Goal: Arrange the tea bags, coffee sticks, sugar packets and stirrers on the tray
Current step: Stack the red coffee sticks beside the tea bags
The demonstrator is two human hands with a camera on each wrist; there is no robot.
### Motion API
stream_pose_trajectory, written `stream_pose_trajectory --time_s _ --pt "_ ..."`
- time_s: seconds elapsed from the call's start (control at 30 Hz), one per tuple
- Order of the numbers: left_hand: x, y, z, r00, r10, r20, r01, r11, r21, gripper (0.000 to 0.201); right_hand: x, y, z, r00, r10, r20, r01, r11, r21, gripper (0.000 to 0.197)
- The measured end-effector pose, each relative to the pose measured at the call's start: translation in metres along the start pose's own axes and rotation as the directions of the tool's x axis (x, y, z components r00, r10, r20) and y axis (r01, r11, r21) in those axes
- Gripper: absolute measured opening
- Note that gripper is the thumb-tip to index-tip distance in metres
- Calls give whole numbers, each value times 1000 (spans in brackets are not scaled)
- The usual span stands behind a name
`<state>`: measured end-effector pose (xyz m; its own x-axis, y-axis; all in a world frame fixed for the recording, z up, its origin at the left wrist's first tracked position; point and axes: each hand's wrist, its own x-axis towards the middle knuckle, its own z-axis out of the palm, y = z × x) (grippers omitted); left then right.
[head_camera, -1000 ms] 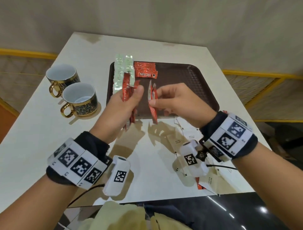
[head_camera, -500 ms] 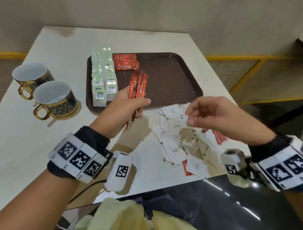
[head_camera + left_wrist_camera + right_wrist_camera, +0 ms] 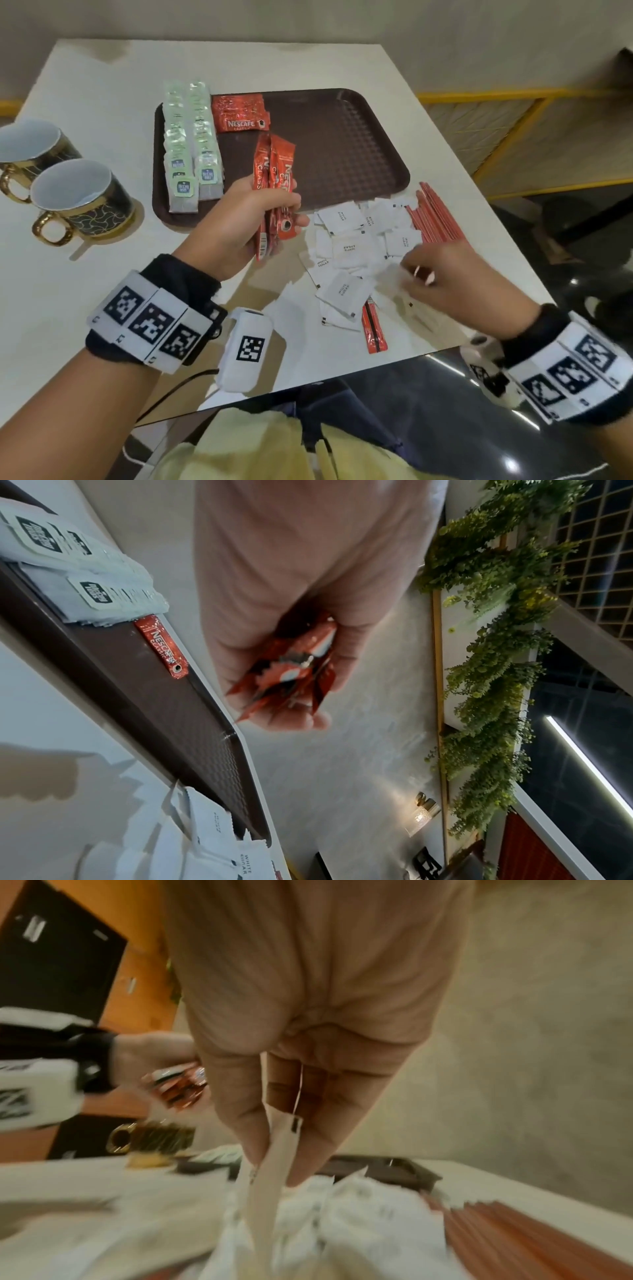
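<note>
- Our left hand (image 3: 246, 219) curls round a bunch of coffee sticks (image 3: 274, 192): thin, glossy red foil sachets with crimped, toothed ends. Their long axis runs away from us and a little upward, top ends over the near part of the tray (image 3: 359, 144), bottom ends over the table (image 3: 85, 274) just in front of the tray's near rim.
- From the left wrist we see those sachet ends (image 3: 291, 674) fanned out and crumpled between fingers and thumb.
- Our right hand (image 3: 442, 284) is down in the heap of sugar packets (image 3: 352, 246); in the right wrist view the thumb and fingers (image 3: 246, 1123) pinch one flat white paper packet (image 3: 270, 1164) by its top, so it hangs long-side down over the heap.
- The sugar packets are small matt paper squares, lying every way and overlapping on the table just off the tray's near right corner.
- The stirrers (image 3: 435, 216), long thin reddish strips, lie side by side right of the sugar, pointing away from us and slightly left.
- One loose coffee stick (image 3: 373, 325) lies on the table near its front edge, long axis roughly towards us.
- On the brown, rounded, grid-textured tray, pale green tea bags (image 3: 191, 144) form two overlapping rows along the left side, running front to back; beside them flat red coffee sachets (image 3: 239, 113) lie crosswise at the far end.
- Two dark cups (image 3: 78, 202) with gold handles and white insides stand left of the tray.
</note>
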<state>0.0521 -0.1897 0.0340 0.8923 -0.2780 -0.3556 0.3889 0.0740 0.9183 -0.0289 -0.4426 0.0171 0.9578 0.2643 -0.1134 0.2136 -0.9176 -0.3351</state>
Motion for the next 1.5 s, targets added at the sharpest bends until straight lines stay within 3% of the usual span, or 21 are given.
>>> stream_pose_trajectory --time_s 0.1,0.17,0.23,0.3,0.37,0.43,0.47,0.53,0.63,0.77,0.97,1.03,1.1,1.17,1.27,1.37,1.5 --pt "-2 0 -3 1000 -9 -2 8 999 -31 15 19 5 -18 955 -46 -293 44 999 -13 4" --pt "-3 -1 -4 1000 -2 -8 2 999 -51 18 31 6 -14 932 -48 -358 33 998 -49 9" --pt "-4 -1 -6 1000 3 -20 -4 998 -63 21 34 6 -3 948 -15 -317 0 999 -48 26" --pt "-5 -3 -10 999 11 -36 -14 998 -66 20 25 0 4 964 13 -265 -19 1000 -21 28" --pt "-5 -3 -15 998 11 -60 -15 998 -66 14 10 -10 10 995 65 -74 -66 998 -13 34" --pt "-4 -4 -18 997 -3 -80 -2 998 -61 9 -1 -22 23 972 146 185 -131 987 -93 43" --pt "-3 -5 -18 996 -10 -85 6 999 -51 7 -4 -27 32 952 181 248 -153 980 -129 43" --pt "-2 -6 -18 997 -28 -76 26 999 -28 2 -7 -31 46 949 212 234 -191 975 -111 32" --pt "-1 -9 -18 998 -56 -39 56 998 0 14 -1 -33 52 964 220 147 -212 975 -71 10" --pt "-1 -4 -22 996 -81 -33 79 995 -67 8 7 -29 38 968 216 130 -209 976 -66 11" --pt "-4 3 -36 994 -104 43 109 980 -164 19 19 -22 -39 993 117 21 -119 978 169 15" --pt "-5 5 -39 995 -80 66 92 975 -200 22 22 -27 -68 996 64 -68 -42 959 282 15" --pt "-6 6 -41 994 -64 90 82 974 -212 25 28 -38 -88 988 -26 -153 93 887 452 10" --pt "-7 7 -41 992 -60 110 83 973 -217 31 37 -52 -92 974 -129 -184 217 757 616 6" --pt "-8 9 -41 990 -52 128 75 981 -180 27 57 -75 -74 959 -258 -118 261 643 720 9" --pt "-11 8 -43 984 -65 166 85 990 -115 28 86 -93 -52 939 -341 -37 271 668 693 10" --pt "-13 7 -47 980 -64 189 78 995 -68 33 118 -103 -43 945 -327 19 222 682 697 24"
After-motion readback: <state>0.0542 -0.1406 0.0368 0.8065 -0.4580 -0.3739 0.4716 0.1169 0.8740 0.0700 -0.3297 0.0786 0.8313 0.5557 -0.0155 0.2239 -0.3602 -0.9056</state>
